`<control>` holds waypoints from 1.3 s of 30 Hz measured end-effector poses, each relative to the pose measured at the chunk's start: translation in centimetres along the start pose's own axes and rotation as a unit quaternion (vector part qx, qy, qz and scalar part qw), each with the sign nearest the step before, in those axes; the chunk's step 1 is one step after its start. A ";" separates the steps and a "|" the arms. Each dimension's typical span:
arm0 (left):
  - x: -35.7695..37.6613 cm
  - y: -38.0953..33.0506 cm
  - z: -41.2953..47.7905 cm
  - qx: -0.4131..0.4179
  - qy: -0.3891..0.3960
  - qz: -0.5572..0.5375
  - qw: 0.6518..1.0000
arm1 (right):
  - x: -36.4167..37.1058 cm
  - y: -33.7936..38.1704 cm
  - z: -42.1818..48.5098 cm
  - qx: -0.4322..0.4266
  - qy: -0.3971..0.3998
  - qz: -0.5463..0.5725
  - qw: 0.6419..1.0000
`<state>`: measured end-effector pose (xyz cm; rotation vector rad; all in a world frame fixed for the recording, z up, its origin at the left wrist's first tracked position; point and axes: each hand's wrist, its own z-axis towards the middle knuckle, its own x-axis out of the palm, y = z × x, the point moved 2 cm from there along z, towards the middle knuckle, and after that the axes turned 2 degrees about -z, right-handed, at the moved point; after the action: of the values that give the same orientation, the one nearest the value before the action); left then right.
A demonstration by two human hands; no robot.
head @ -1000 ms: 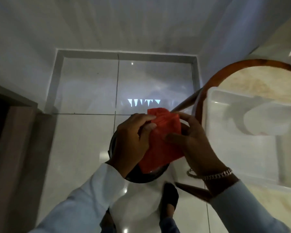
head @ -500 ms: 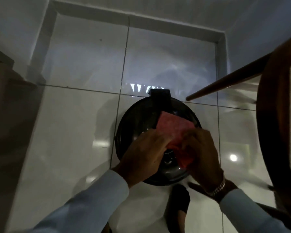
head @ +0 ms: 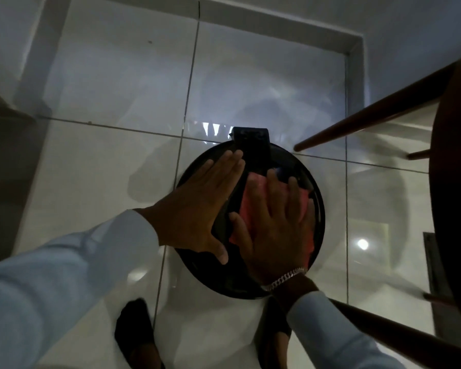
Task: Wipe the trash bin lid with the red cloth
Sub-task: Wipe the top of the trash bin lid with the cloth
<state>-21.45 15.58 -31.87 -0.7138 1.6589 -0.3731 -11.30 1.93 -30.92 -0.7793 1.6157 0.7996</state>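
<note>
A round black trash bin lid with a hinge block at its far edge lies below me on the white tiled floor. The red cloth is spread on the lid's right half. My right hand lies flat on the cloth with fingers apart, pressing it down and hiding most of it. My left hand rests flat and open on the lid's left half, beside the cloth and apart from it, fingers pointing to the far rim.
Dark wooden table legs slant in from the right, one above the bin and one below it, under a round table edge. My two dark shoes stand just behind the bin. A wall corner closes the floor at the back.
Both hands came down from holding the cloth above the bin. The cloth now lies flat on the lid under my right hand, and my left hand let go and spread on the lid.
</note>
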 end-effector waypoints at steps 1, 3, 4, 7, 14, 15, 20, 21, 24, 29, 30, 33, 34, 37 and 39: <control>0.0 0.1 0.0 -0.005 -0.001 -0.004 1.000 | 0.6 -0.2 0.0 -0.005 -0.015 -0.003 1.000; -0.1 0.4 -0.1 -0.009 0.005 -0.011 1.000 | 1.1 -0.8 -0.1 -0.018 -0.044 0.003 0.999; -0.2 0.5 -0.3 -0.010 0.007 -0.010 1.000 | 1.0 -1.2 -0.1 -0.011 -0.052 0.016 0.998; -0.2 0.7 -0.7 -0.022 -0.008 0.003 1.000 | -0.1 -2.1 1.5 0.102 -0.094 0.105 0.985; -0.3 0.9 -0.5 -0.043 -0.007 -0.007 0.999 | -0.1 0.1 2.0 -0.056 -0.088 0.042 0.994; -0.3 0.9 -0.5 -0.044 -0.007 -0.012 0.999 | 0.1 -0.5 0.7 -0.093 -0.076 0.028 0.992; -0.5 0.8 -0.7 -0.052 -0.007 -0.036 0.998 | -0.6 -3.6 -0.2 -0.008 -0.058 0.043 0.997; -0.4 0.7 -0.6 -0.051 -0.008 -0.034 0.998 | -0.9 -3.2 1.3 0.036 -0.067 0.055 0.996; -0.1 0.7 -0.5 -0.052 -0.013 -0.034 0.998 | -0.9 -0.2 4.8 0.110 -0.073 0.076 0.988; 0.1 1.1 -0.5 -0.041 -0.029 -0.024 0.998 | 0.3 0.3 -1.1 -0.107 -0.047 -0.002 0.993; 0.1 1.0 -0.5 -0.040 -0.027 -0.027 0.998 | 0.3 -1.0 -1.9 -0.120 -0.048 -0.007 0.992; 0.1 0.9 -0.5 -0.041 -0.023 -0.032 0.998 | -0.2 -3.6 -0.1 -0.041 -0.051 0.011 0.998; 0.2 0.9 -0.5 -0.043 -0.025 -0.029 0.998 | -0.2 -3.4 1.5 0.006 -0.055 0.019 0.998; 0.2 0.7 -0.5 -0.055 -0.024 -0.017 0.998 | -0.1 0.0 4.2 0.078 -0.072 0.036 0.994; 0.0 0.5 -0.6 -0.050 -0.016 -0.013 0.999 | 0.2 1.8 2.5 0.007 -0.071 0.009 0.997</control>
<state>-22.12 15.92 -32.05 -0.8120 1.6488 -0.2986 -11.47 4.99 -31.34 -0.6828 1.5016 0.8372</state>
